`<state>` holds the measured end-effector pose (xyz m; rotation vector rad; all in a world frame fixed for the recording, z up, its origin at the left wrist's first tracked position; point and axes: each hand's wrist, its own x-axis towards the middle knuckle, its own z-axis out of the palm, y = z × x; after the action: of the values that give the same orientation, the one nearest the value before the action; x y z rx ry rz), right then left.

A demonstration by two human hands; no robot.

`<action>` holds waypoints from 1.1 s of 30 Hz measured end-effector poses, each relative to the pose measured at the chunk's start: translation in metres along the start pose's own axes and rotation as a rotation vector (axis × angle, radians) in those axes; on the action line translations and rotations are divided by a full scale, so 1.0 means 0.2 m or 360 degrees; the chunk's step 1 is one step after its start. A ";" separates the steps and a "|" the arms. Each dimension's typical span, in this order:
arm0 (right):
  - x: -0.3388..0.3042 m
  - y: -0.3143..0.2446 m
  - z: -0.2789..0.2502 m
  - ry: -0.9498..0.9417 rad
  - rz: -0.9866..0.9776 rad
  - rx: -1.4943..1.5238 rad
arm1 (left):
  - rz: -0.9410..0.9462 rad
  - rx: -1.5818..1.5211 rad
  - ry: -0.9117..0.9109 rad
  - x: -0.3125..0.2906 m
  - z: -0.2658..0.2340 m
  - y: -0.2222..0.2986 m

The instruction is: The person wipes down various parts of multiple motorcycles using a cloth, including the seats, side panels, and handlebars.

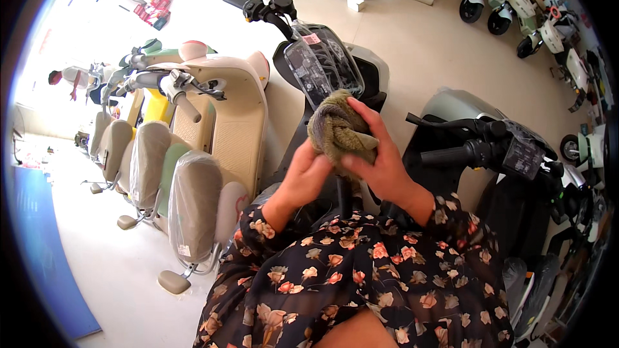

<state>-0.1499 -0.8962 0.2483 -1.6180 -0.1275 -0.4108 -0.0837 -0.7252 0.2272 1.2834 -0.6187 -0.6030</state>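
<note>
Olive-green, fluffy cloth (340,130) is bunched into a thick, twisted wad between both hands, held up in the middle of the scene in front of the wearer's body. The left hand (302,179) has its fingers curled in against the near left side of the wad, their tips partly hidden by it. The right hand (385,166) is half open around the right side, its index finger stretched along the far edge and its thumb pressed across the near face, so the cloth is gripped from both sides. Black sleeves printed with pink and cream flowers (450,220) cover the forearms.

Just beyond the cloth stands a dark scooter's black front panel (325,64) under clear, creased film, with a black handlebar (274,9) on its far left. To the left is a cream scooter body with a ribbed beige footboard (238,113), and nearer, a taupe padded seat wrapped in clear plastic (195,201). To the right, a silver-grey scooter (461,104) carries a black rubber handlebar grip (448,157). Far off, a small white box (355,4) rests on the pale tiled floor (412,42); a flat blue panel (48,251) lies at the near left.
</note>
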 end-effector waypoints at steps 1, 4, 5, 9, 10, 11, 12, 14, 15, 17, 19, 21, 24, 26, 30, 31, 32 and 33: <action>0.03 0.03 -0.01 -0.0006 0.0043 0.0031 | 0.0066 -0.0120 0.0079 -0.01 -0.01 0.02; 0.11 0.04 -0.04 0.0442 0.0492 0.0707 | 0.0134 -0.0348 0.0507 -0.01 0.00 0.06; 0.18 0.00 -0.08 0.0537 0.0534 0.0582 | 0.0129 -0.0213 0.0678 -0.04 -0.08 -0.04; 0.52 -0.10 -0.14 0.0473 0.0255 0.0362 | -0.0301 0.0141 0.0586 -0.16 -0.08 -0.33; 0.55 0.01 -0.13 0.0428 0.0317 0.0086 | -0.0356 0.0181 0.0451 -0.18 -0.02 -0.38; 0.59 0.10 -0.17 0.0412 0.0378 -0.0272 | -0.0403 0.0193 0.0267 -0.15 0.05 -0.41; 0.61 0.23 -0.12 0.0342 0.0446 -0.0555 | -0.0420 0.0235 0.0302 -0.15 0.07 -0.42; 0.65 0.54 0.07 0.0538 -0.0099 -0.1029 | -0.0468 0.0298 0.0391 -0.16 0.10 -0.48; 0.71 0.54 0.11 0.0524 -0.0071 -0.0962 | -0.0428 0.0564 0.0406 -0.17 0.09 -0.56; 0.85 0.52 0.12 0.0447 0.0145 -0.0920 | -0.0417 0.0700 0.0388 -0.17 0.10 -0.56; 1.00 0.53 0.09 0.0369 0.0309 -0.0922 | -0.0353 0.0827 0.0340 -0.17 0.10 -0.56; 1.09 0.56 0.07 0.0331 0.0315 -0.0922 | -0.0343 0.0842 0.0298 -0.16 0.09 -0.55; 1.08 0.55 0.07 0.0381 0.0319 -0.0972 | -0.0414 0.0812 0.0268 -0.15 0.08 -0.53; 1.03 0.56 0.09 0.0491 0.0212 -0.1007 | -0.0500 0.0645 0.0238 -0.15 0.03 -0.52; 0.80 0.36 -0.01 0.0498 0.0222 -0.1047 | -0.0061 0.1029 0.0200 -0.03 -0.13 -0.35; 0.72 0.27 0.02 0.0423 0.0245 -0.0892 | -0.0071 0.0784 0.0461 -0.02 -0.19 -0.31; 0.64 0.19 0.05 0.0266 0.0280 -0.0797 | -0.0072 0.0528 0.0726 -0.02 -0.26 -0.29; 0.51 0.12 0.10 0.0277 0.0067 -0.0868 | 0.0035 0.0367 0.0792 -0.01 -0.37 -0.28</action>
<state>-0.0430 -0.8951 0.2602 -2.1043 0.1653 -0.5860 -0.0366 -0.6841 0.1587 1.5700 -0.2913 -0.1790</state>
